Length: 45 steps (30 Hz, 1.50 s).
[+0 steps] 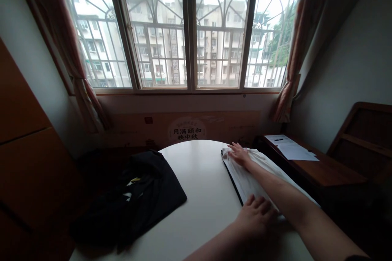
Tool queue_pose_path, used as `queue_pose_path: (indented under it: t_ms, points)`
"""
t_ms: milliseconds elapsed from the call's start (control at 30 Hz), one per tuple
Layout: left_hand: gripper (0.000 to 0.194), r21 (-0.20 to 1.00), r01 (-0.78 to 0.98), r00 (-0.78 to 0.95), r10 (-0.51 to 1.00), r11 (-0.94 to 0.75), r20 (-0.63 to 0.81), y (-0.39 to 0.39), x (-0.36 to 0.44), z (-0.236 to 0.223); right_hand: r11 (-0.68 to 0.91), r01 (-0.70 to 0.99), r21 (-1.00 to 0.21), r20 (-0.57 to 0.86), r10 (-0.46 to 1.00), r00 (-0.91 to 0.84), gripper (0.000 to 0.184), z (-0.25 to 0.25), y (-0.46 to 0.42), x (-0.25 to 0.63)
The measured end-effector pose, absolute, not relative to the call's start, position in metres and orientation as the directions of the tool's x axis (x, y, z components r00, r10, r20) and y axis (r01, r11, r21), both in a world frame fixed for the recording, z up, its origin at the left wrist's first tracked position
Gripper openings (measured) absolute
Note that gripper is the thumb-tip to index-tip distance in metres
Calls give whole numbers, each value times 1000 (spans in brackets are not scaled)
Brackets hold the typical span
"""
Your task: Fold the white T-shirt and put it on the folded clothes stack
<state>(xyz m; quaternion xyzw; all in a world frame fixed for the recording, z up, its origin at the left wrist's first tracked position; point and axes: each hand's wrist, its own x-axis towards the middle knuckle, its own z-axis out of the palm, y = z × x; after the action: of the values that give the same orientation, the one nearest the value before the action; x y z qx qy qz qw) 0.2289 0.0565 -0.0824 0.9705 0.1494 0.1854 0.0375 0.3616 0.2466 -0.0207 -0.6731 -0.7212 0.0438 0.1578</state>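
Observation:
A folded white garment (248,177) with a dark edge lies on the right side of a round white table (202,195). My right hand (239,153) rests flat on its far end, fingers stretched out. My left hand (255,216) lies palm down on its near end, fingers spread, holding nothing. A dark folded garment (137,195) sits on the table's left side, away from both hands.
A wooden side table (318,167) at the right carries sheets of paper (292,149) and a pen. A wooden chair back (364,130) stands at far right. A barred window (186,28) with curtains fills the back wall; a wooden cabinet (24,151) is at left.

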Motion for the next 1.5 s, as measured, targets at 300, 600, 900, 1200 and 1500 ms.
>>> queue_pose_path:
  t_ms: [300,600,900,1200,1500]
  points:
    - [73,96,273,897,289,-957,334,55,226,-76,418,908,10,323,858,-399,29,-14,220,349]
    - [71,-21,292,864,254,-956,434,58,231,-90,13,997,-78,271,963,9,58,-20,251,322]
    - [69,14,282,874,262,-959,409,56,227,-83,-110,953,-282,308,931,198,50,4,262,371]
    - [67,103,255,880,275,-961,387,55,227,-80,152,956,-252,63,988,-141,51,-33,245,362]
    - [61,246,288,867,361,-926,344,55,222,-64,93,946,-311,73,995,-74,67,-1,279,381]
